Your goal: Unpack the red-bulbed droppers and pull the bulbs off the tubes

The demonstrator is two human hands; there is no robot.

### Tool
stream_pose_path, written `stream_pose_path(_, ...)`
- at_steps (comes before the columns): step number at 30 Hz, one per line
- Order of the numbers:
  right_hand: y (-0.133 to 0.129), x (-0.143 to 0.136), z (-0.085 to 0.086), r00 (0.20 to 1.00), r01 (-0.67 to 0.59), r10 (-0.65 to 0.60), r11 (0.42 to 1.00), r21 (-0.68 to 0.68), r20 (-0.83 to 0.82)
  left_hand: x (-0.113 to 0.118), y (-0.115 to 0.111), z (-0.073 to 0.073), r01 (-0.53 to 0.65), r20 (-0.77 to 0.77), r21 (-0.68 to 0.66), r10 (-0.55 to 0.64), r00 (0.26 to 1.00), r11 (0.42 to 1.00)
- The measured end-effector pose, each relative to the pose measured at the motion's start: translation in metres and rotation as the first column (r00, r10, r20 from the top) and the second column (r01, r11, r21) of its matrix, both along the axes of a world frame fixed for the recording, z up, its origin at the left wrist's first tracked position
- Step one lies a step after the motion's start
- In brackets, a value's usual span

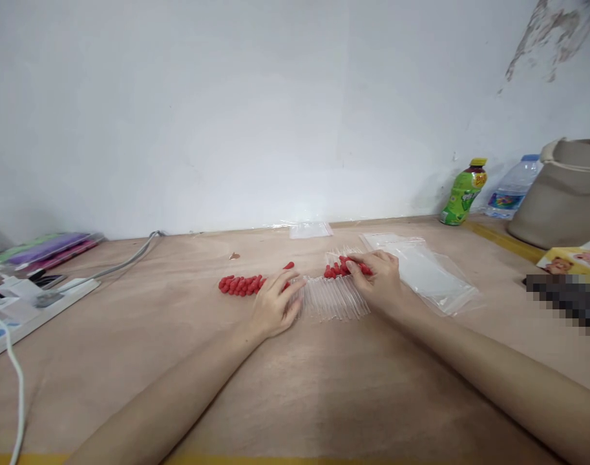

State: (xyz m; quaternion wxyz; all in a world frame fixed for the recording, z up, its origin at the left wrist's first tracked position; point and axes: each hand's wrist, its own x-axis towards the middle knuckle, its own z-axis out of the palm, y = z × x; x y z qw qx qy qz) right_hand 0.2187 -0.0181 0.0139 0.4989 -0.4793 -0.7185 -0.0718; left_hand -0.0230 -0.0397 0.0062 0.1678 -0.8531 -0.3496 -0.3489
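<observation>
My left hand (274,305) rests low over the table, its fingers apart and curved over the right end of a row of red rubber bulbs (239,285). Its fingertips reach the left edge of a row of clear thin tubes (331,298), lying side by side. My right hand (379,276) pinches a red bulb (363,267) between thumb and fingers at the tubes' far end. More red bulbs (331,270) sit along that end, beside the right thumb. One loose red bulb (288,265) lies just beyond my left hand.
Clear plastic bags (421,268) lie right of the tubes, and a small bag (310,230) lies by the wall. At the right stand a green bottle (463,192), a water bottle (512,187) and a grey-brown bin (561,194). A power strip (42,310) with cables lies left.
</observation>
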Motion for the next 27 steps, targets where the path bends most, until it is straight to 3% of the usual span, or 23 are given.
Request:
stream_pose_path(5,-0.035,0.001,0.004,0.965,-0.232,0.242,0.968,-0.098,0.105,0.0,-0.009,-0.004,0.02,0.014,0.144,-0.022,1.0,0.989)
stream_pose_path(10,-0.04,-0.002,-0.012,0.943,-0.311,0.317,0.948,-0.073,0.103,0.001,-0.013,-0.003,0.101,-0.091,0.165,-0.087,0.992,0.981)
stream_pose_path(18,-0.051,-0.011,0.005,0.9,-0.276,0.272,0.96,-0.036,0.34,0.005,-0.013,-0.008,0.095,-0.145,0.158,-0.072,0.987,0.983)
stream_pose_path(27,-0.034,-0.024,-0.025,0.882,-0.397,0.317,0.898,0.188,0.349,0.014,-0.019,-0.002,0.136,-0.203,0.168,-0.101,0.974,0.976)
